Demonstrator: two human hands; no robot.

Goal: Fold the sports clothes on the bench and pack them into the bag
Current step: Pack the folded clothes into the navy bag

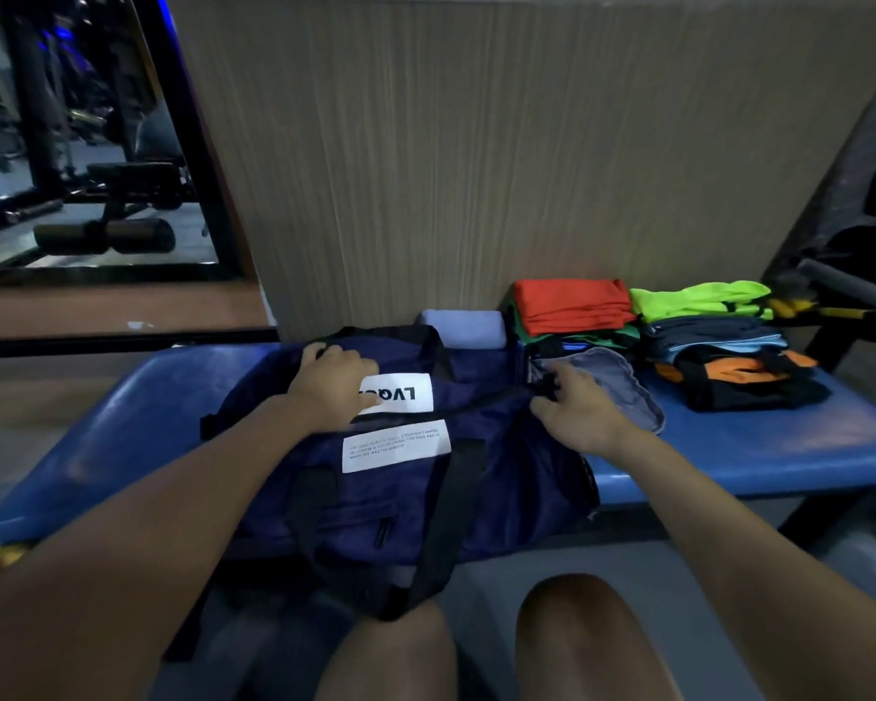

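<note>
Both hands work the navy bag point(476, 478): left point(337, 384) flat, hiding its label, right point(575, 407) pinching something indistinct.

Matt cloth bag point(400, 498) — glossy padded bench point(754, 447)

wall: wood-grain panel point(476, 144) | left: mirror point(72, 134) showing gym machines | floor: grey point(501, 579) | light: dim, bluish

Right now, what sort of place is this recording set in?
Most likely a gym: a padded blue bench carrying folded sports clothes and a navy duffel bag, with a weight machine behind the black frame at left.
</note>
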